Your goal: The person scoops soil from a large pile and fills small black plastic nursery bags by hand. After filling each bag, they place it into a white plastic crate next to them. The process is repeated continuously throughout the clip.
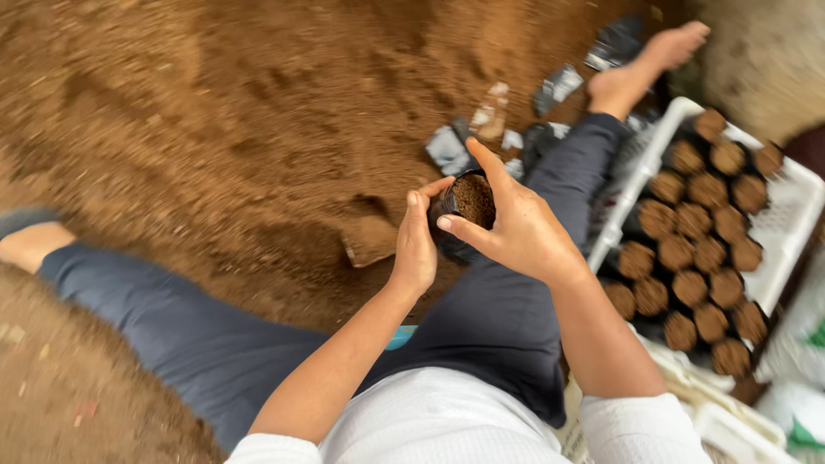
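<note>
A small black grow bag [464, 210], packed to the brim with brown soil, is held up at the centre of the view, above the lap and the dirt floor. It is gripped from both sides. The left hand [416, 242] is wrapped against its 9 o'clock side, fingers curled round the plastic wall. The right hand [516, 230] is clasped on the 3 o'clock side, thumb laid under the rim and the index finger stretched up past the far edge. Both hands are closed on the bag, neither one slack.

At 3 o'clock of the bag a white plastic crate [786, 215] is seen, loaded with rows of filled black bags [692, 258]. At 1 o'clock, empty flattened bags [559, 86] are scattered on the ground near a bare foot [649, 60]. From 9 to 12 o'clock a heap of loose reddish-brown soil [258, 112] is spread wide. Dark trousers [490, 318] are stretched out beneath.
</note>
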